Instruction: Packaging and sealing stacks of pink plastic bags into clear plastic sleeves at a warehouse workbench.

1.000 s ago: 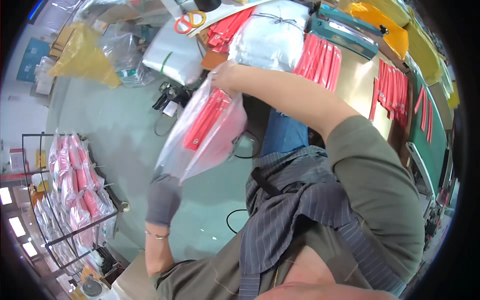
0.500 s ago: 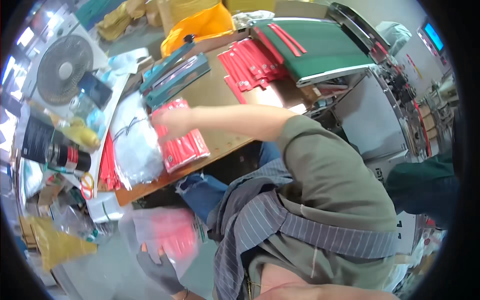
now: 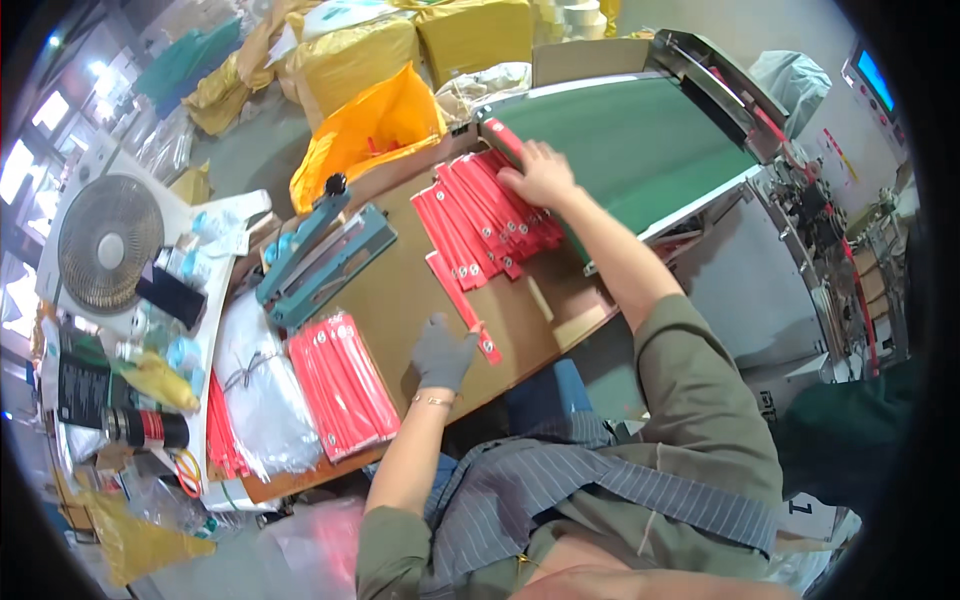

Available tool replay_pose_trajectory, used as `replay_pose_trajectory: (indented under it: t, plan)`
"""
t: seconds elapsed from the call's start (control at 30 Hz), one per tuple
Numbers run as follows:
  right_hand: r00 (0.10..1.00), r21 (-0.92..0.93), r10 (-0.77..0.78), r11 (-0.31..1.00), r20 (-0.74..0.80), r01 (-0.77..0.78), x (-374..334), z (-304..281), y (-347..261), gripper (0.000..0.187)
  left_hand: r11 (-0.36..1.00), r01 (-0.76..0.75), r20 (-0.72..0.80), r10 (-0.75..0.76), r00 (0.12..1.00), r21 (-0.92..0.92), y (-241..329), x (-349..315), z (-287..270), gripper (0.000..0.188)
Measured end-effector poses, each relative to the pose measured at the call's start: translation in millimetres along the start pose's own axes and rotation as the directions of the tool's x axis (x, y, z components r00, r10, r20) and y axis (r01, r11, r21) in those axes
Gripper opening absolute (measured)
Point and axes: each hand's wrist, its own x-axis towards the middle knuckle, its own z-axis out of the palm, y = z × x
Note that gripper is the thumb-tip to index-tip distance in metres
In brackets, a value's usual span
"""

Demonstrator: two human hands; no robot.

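Observation:
My right hand [image 3: 541, 177] lies over the upper right of a spread of slim red packets [image 3: 470, 215], beside the green conveyor belt's left edge. Its fingers are stretched out, and whatever lies beneath the palm is hidden. My left hand [image 3: 444, 355], in a grey glove with bare fingertips showing, rests low on the tabletop with its fingers apart. Its thumb touches the lower end of a single red packet [image 3: 462, 298] that lies slanting away from the others. To its left sits a clear-wrapped bundle of red packets [image 3: 342, 388].
A teal long-arm stapler [image 3: 330, 255] stands left of the packets. Beyond it is an open orange bag [image 3: 365, 130]. A tied clear plastic bundle [image 3: 265, 395] borders the table's left side, near a fan [image 3: 110, 243]. The green conveyor belt [image 3: 640, 150] fills the back right.
My right hand has gone from the wrapped bundle to the spread packets. My left hand has come up from a plastic bag below the table. Two red packets no longer show on the belt.

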Motion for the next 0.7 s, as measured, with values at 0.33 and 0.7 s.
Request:
replay_pose_trajectory:
  t: [0.33,0.7]
  plan:
    - [0.905,0.608,0.349,0.672,0.245,-0.424,11,74,-25,0.090,0.860,0.188,-0.027,-0.228,0.973,-0.474,-14,114,44,0.050]
    - [0.874,0.495,0.204,0.756,0.442,-0.427,10,54,-93,0.086,-0.234,0.771,0.804,-0.221,0.551,-0.593,-20,198,21,0.056]
